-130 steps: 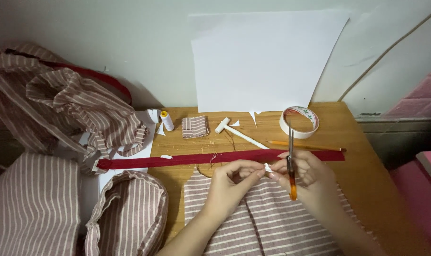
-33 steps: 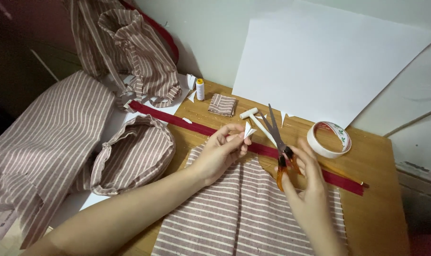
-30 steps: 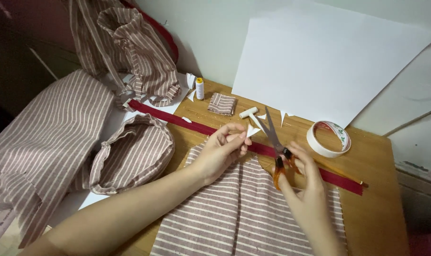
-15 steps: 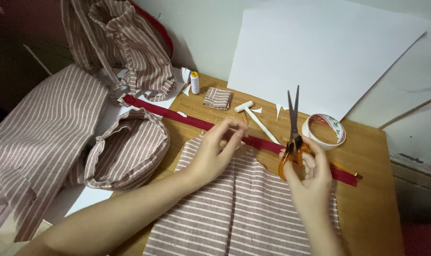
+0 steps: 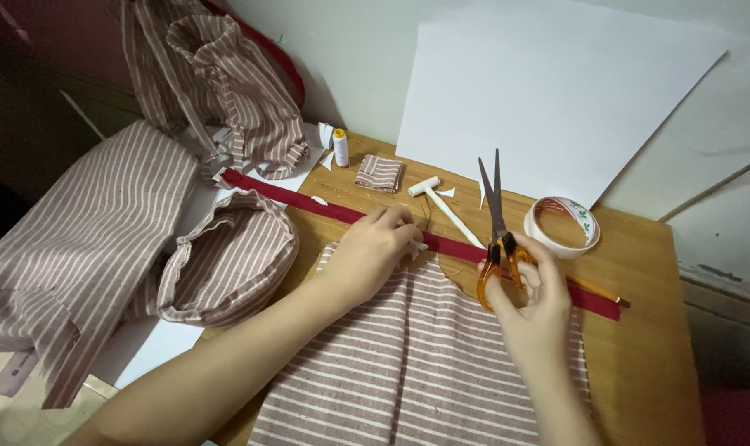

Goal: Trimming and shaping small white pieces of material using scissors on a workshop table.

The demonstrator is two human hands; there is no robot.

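Two hands at work on a wooden table [image 5: 639,347]. Large white paper sheet [image 5: 556,91] leans on the wall behind. Striped fabric panel [image 5: 416,363] lies flat at the near edge; long red zipper [image 5: 309,202] runs along its top. Left hand [image 5: 371,252] pinches closed at zipper and fabric edge. Right hand [image 5: 532,289] grips orange-handled scissors [image 5: 497,223], blades nearly closed, pointing away. Tape roll [image 5: 562,227] just beside. Small thread spool [image 5: 340,147] far left.
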